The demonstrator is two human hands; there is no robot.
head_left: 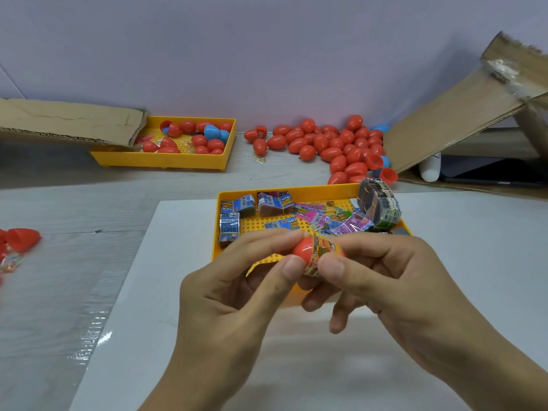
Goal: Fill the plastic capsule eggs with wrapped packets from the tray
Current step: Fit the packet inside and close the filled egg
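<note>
Red plastic egg half (303,251) sits pinched in my left hand (237,295), just below the tray's (284,191) six o'clock edge, while my right hand (394,280) grips a wrapped packet (321,256) pushed against its mouth. I judge the shell light, stiff and slick, best held across its dome; the crinkly packet should give under thumb pressure. My fingers hide the rim and the other half, if there is one. Loose eggs (335,143) lie at twelve o'clock.
</note>
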